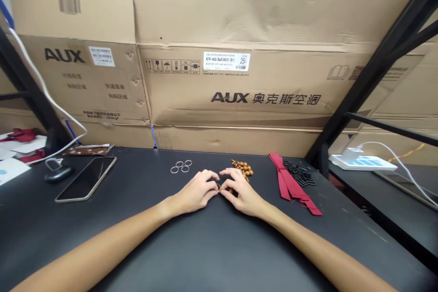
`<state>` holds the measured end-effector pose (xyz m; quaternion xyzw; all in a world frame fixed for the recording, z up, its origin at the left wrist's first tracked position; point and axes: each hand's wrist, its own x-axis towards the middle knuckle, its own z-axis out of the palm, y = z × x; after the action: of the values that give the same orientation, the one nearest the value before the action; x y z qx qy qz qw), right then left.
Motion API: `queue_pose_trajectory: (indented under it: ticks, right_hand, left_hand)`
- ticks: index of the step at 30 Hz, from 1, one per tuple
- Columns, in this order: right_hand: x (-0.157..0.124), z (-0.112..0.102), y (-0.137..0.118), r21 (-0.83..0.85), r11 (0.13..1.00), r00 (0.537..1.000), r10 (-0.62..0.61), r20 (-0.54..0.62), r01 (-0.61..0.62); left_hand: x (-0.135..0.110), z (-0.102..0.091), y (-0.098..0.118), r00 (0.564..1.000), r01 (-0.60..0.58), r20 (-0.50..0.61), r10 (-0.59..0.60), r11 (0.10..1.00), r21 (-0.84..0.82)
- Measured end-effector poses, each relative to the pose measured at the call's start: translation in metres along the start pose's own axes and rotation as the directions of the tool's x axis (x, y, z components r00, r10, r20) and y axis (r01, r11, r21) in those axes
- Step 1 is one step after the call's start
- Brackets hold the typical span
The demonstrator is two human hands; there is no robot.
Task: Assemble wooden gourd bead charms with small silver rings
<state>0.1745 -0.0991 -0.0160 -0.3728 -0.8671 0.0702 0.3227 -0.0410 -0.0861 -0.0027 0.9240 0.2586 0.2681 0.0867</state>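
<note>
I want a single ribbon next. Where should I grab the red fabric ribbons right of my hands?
Pinch the near end of the red fabric ribbons from above, with the right hand nearest: they lie flat and overlapped, but the tips seem to fan apart there.

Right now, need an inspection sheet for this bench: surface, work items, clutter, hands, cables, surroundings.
Surface: black table, matte.
Job's things: small ring between both hands; four metal rings lying flat behind the left hand; wooden beads piled behind the right hand.
Clutter: red ribbons, small black loops, phone screen up, patterned pouch.
Hands: left hand and right hand pinch the small ring, fingertips meeting.
Cables: white cable along the left post; power strip with white lead, right bench.
Surroundings: AUX cardboard boxes stacked behind; black rack frame.
</note>
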Motion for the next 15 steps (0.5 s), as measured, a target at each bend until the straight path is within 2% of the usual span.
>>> queue_pose_trajectory:
  ticks: [4,9,15]
  right_hand:
    - [0.001,0.001,0.008,-0.034,0.998,0.996,0.057,-0.072,-0.060]
    - [0.000,0.003,0.008,-0.030,0.999,0.998,0.030,-0.050,-0.031]
    - [0.000,-0.001,0.019,-0.221,0.975,0.997,-0.002,-0.079,-0.015]
  left_hand:
    - [0.001,-0.001,0.000,1.000,-0.001,0.011,0.001,1.000,0.011]
    - [0.001,0.000,0.001,1.000,0.015,0.012,-0.016,0.999,0.038]
    - [0.001,0.000,0.002,0.998,0.056,-0.027,-0.053,0.994,0.095]
